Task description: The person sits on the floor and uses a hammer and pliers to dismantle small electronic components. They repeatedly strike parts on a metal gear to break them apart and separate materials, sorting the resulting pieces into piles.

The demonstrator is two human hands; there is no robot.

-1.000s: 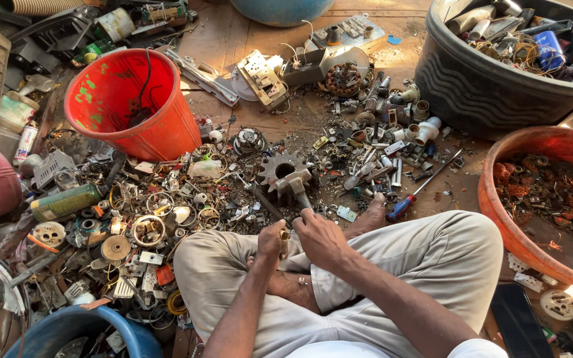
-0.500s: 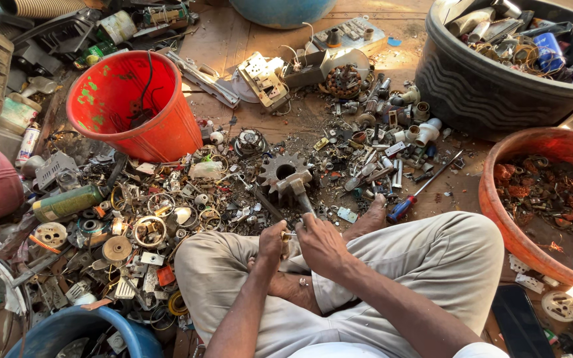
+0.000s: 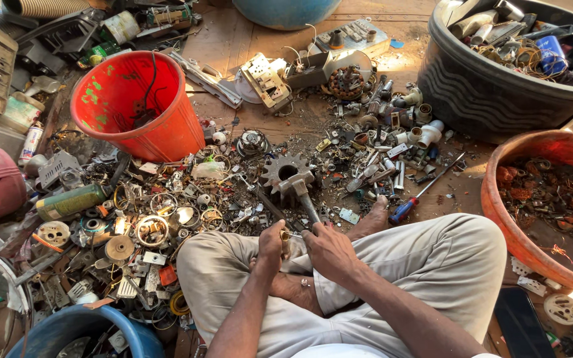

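While the left hand [image 3: 272, 240] pinches a small brass-coloured metal part [image 3: 285, 242] upright over the lap, the right hand [image 3: 326, 248] is clenched round the handle of a steel hammer [image 3: 302, 192], whose head rests near a grey toothed gear wheel [image 3: 285, 171] on the wooden floor [image 3: 233, 46]. I'd say keep the part braced firmly, fingers low and clear of the top, and use short taps rather than big swings, since it's tiny and could shoot off into the scrap pile.

Further out: a blue-and-red handled screwdriver [image 3: 426, 192] lies just right of the foot. The red plastic bucket [image 3: 134, 106] looks nearly empty, just a dark wire and a bit of junk. The black ribbed tub [image 3: 492, 86] is heaped with metal pipes and cans, and the orange basin [image 3: 505, 212] holds rusty, coppery scraps. A blue bucket [image 3: 81, 328] sits bottom left, contents hard to tell.
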